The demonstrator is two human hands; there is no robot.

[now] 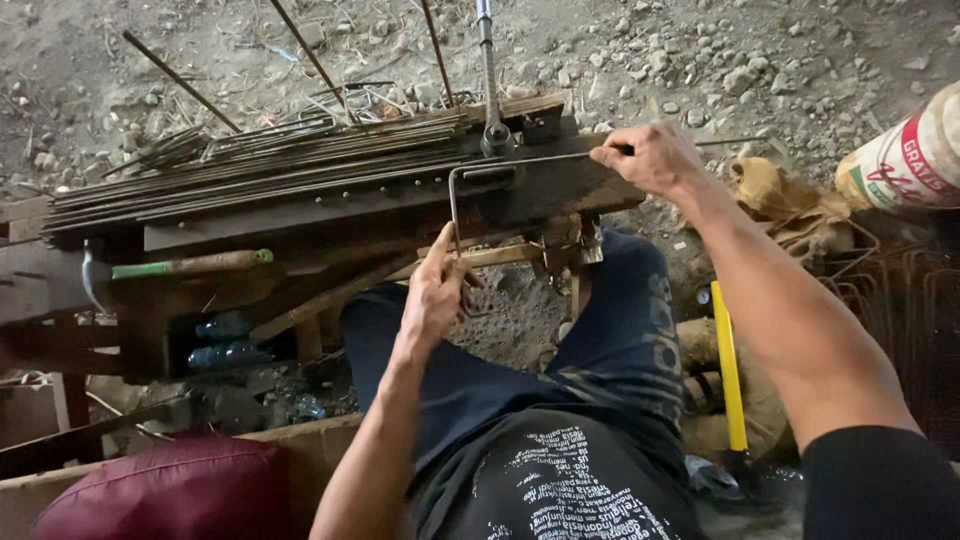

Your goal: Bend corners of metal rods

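A thin steel rod (pixel 520 160) is held on the desk (pixel 300 205) by both hands. The right hand (pixel 655 158) fingers are closed around the far end. The bent near end is gripped by the left hand (pixel 435 295). One corner is bent already; more bends look left.

site: probably outdoor rebar-bending yard | steel rods (pixel 260 165) | gravel ground (pixel 760 60)

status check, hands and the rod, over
Right hand gripping bent steel rod on bench. Left hand on rod's lower end. Bending lever unheld.
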